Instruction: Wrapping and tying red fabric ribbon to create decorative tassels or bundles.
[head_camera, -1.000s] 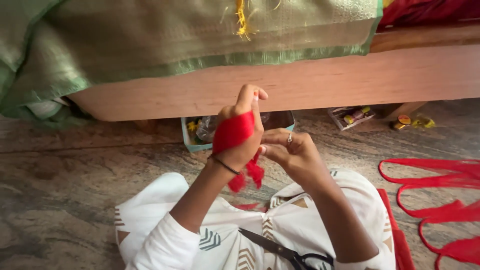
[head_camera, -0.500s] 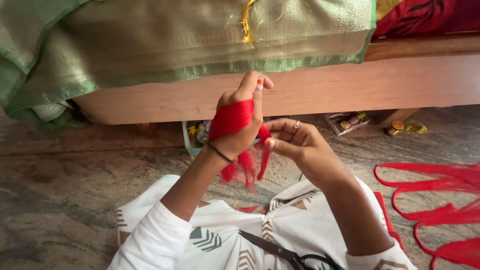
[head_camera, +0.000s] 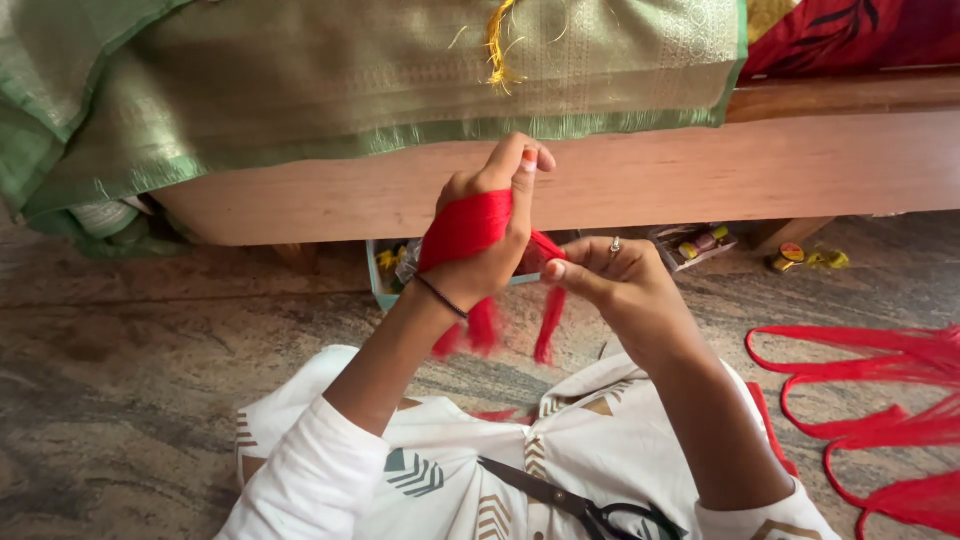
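My left hand (head_camera: 490, 215) is raised in front of the wooden bed frame (head_camera: 650, 175), with a thick band of red thread (head_camera: 462, 228) wound around its palm and fingers. Loose red ends hang below the wrist. My right hand (head_camera: 610, 285), wearing a ring, pinches a strand of that red thread just right of the left hand, and a short tail dangles from its fingers. Black scissors (head_camera: 575, 503) lie on my white patterned lap.
A green and gold saree (head_camera: 300, 80) with a yellow tassel drapes over the bed. Under the bed sit a teal box (head_camera: 385, 275) and a small tray of thread spools (head_camera: 695, 243). Loops of red thread (head_camera: 880, 400) lie on the stone floor at right.
Both hands have risen and shifted slightly right. My right hand has pulled a red strand away from the left hand, so a longer tail hangs between them.
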